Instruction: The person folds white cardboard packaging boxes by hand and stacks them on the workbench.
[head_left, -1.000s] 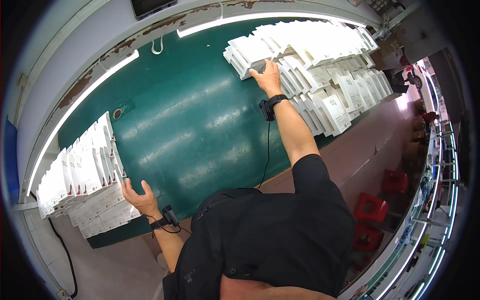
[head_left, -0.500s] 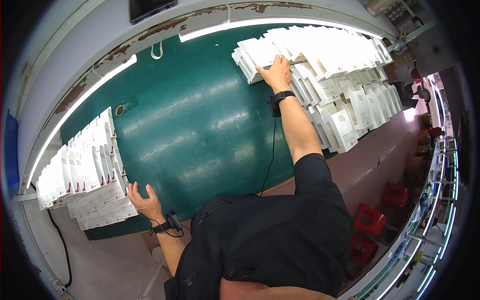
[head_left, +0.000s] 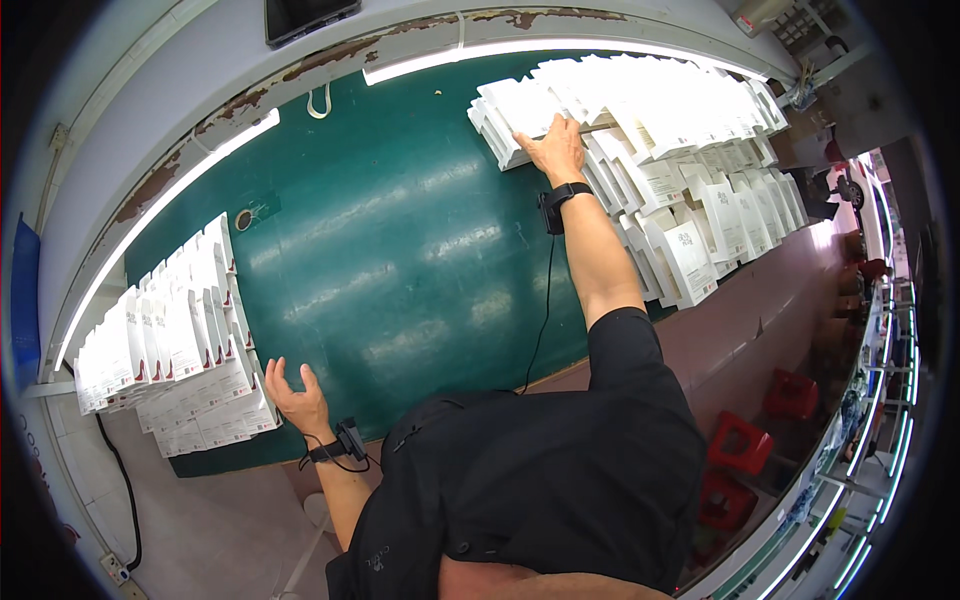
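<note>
My right hand (head_left: 558,150) reaches to the far stack of white flat boxes (head_left: 512,105). Its thumb and fingers span the near end of the boxes at the stack's left side, gripping there. The undersides of the fingers are hidden, so how many boxes they take in I cannot tell. Closer to me on the left, my left hand (head_left: 300,400) hovers over the table edge with fingers apart and nothing in it. Beside it stand rows of white boxes (head_left: 190,330) with small red marks, overlapping one another. Both wrists wear black straps with a small device.
The green tabletop (head_left: 400,260) lies between the two groups of boxes. More white boxes (head_left: 700,240) lean in rows along its right end. Bright tube lights (head_left: 560,45) run along the far edge. Red stools (head_left: 740,440) stand on the floor to the right.
My left hand has shifted slightly to the right, away from the left boxes. The right hand keeps its place at the stack. The whole view has moved a little.
</note>
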